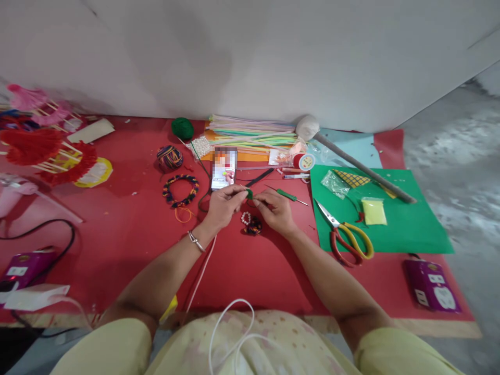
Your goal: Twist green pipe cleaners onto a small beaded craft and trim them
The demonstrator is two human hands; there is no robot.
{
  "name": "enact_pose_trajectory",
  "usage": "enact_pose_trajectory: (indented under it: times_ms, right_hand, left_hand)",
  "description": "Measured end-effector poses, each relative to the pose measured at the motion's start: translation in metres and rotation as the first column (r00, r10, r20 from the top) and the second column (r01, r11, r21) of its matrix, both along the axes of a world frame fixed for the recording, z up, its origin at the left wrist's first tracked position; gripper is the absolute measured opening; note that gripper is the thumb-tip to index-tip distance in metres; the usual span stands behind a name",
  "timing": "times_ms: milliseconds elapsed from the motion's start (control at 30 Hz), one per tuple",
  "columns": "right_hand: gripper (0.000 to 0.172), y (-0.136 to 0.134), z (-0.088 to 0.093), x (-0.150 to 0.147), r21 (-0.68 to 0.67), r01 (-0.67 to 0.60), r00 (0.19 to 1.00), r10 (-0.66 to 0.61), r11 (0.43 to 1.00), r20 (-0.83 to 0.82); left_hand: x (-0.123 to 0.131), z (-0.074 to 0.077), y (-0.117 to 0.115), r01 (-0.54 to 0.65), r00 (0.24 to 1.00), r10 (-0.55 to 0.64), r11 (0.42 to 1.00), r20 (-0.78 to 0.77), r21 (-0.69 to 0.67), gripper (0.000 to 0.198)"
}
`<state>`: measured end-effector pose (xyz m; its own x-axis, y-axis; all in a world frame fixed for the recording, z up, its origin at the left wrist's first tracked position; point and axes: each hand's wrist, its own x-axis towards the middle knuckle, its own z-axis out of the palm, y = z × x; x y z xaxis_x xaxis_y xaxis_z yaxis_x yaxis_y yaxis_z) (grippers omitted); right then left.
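Near the middle of the red table, a small piece of green yarn work (249, 194) is pinched between both hands. My left hand (227, 204) has its thumb and fingers pressed together on its left side, just below a phone (224, 169). On the other side, my right hand (274, 208) pinches it with fingertips. A green strand (203, 182) runs up toward a green yarn ball (182, 128). Beneath the hands lie a ring of white beads (246, 218) and a dark multicoloured yarn piece (255, 226). A green-handled hook (286, 195) lies beside my right hand.
Scissors (344, 234) rest across a green sheet (394, 234) at right, near a yellow packet (374, 211). Pale sticks (252, 136) lie at the back. A braided yarn ring (180, 191) and multicoloured ball (170, 157) are left. Purple power boxes (432, 285) stand at both sides.
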<state>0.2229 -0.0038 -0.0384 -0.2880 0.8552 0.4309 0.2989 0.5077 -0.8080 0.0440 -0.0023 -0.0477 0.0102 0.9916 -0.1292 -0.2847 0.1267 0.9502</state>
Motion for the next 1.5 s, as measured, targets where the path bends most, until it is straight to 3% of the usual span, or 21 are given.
enact_pose_trajectory:
  times_ms: [67,133,200,300,333,400,433,500,600,667,733,833,933,1067,1267,1500]
  right_hand:
    - [0.013,0.0,0.0,0.0,0.004,0.024,1.0,-0.023,1.0,-0.012]
    - [0.013,0.0,0.0,0.0,0.002,0.061,0.998,-0.061,0.998,-0.027]
    - [0.014,0.002,-0.002,0.0,-0.014,0.129,0.991,-0.13,0.992,-0.038]
    - [0.018,0.003,-0.004,0.0,-0.045,0.214,0.976,-0.215,0.976,-0.032]
    - [0.018,0.003,-0.005,-0.001,-0.046,0.218,0.975,-0.22,0.975,-0.026]
    - [0.017,0.002,-0.007,-0.002,-0.029,0.2,0.979,-0.201,0.979,-0.022]
    - [0.017,0.002,-0.007,-0.003,-0.018,0.188,0.982,-0.189,0.982,-0.026]
    - [0.016,0.002,-0.007,-0.004,-0.008,0.187,0.981,-0.187,0.982,-0.049]
    - [0.018,0.001,-0.007,-0.005,-0.035,0.193,0.973,-0.195,0.981,-0.12]
    - [0.018,0.0,-0.006,-0.007,-0.051,0.157,0.973,-0.164,0.986,-0.163]
    - [0.018,-0.003,-0.005,-0.01,-0.07,0.104,0.977,-0.115,0.992,-0.179]
    - [0.018,-0.005,-0.007,-0.015,-0.168,0.083,0.967,-0.12,0.982,-0.223]
    - [0.027,-0.004,-0.011,-0.018,-0.314,0.067,0.917,-0.183,0.947,-0.354]
    - [0.033,0.002,-0.014,-0.016,-0.399,0.03,0.859,-0.228,0.916,-0.459]
    - [0.038,0.005,-0.014,-0.013,-0.426,-0.028,0.854,-0.2,0.904,-0.481]
    - [0.047,0.006,-0.017,-0.011,-0.511,-0.146,0.812,-0.192,0.847,-0.55]
  left_hand:
    - [0.0,-0.001,-0.002,0.047,0.992,-0.042,0.998,-0.119,0.046,0.026]
    - [-0.003,0.003,-0.002,0.043,0.944,0.02,0.982,-0.331,0.183,0.029]
    - [-0.01,0.01,0.001,0.068,0.787,0.184,0.923,-0.588,0.379,0.035]
    - [-0.023,0.016,0.009,0.137,0.426,0.386,0.866,-0.818,0.48,0.064]
    - [-0.026,0.016,0.011,0.14,0.345,0.399,0.873,-0.85,0.466,0.074]
    - [-0.031,0.016,0.014,0.155,0.283,0.378,0.889,-0.881,0.431,0.085]
    - [-0.031,0.016,0.015,0.148,0.29,0.382,0.888,-0.877,0.436,0.088]
    - [-0.029,0.019,0.013,0.12,0.382,0.423,0.859,-0.822,0.498,0.087]
    - [-0.018,0.027,0.009,0.084,0.678,0.358,0.83,-0.642,0.551,0.058]
    - [-0.007,0.029,0.006,0.066,0.869,0.178,0.883,-0.462,0.464,0.037]
    - [0.004,0.027,0.005,-0.012,0.961,0.101,0.945,-0.257,0.328,0.031]
    - [0.016,0.02,0.005,-0.105,0.994,0.108,0.985,-0.016,0.139,0.028]
    - [0.022,0.015,0.004,-0.064,0.992,0.061,0.998,0.107,0.02,0.033]
    - [0.024,0.017,-0.001,-0.027,0.999,0.028,0.999,0.028,-0.026,0.039]
    - [0.024,0.021,-0.003,-0.111,0.986,0.119,0.991,0.118,-0.071,0.034]
    - [0.021,0.011,0.002,0.008,0.999,-0.007,1.0,0.045,-0.017,0.026]
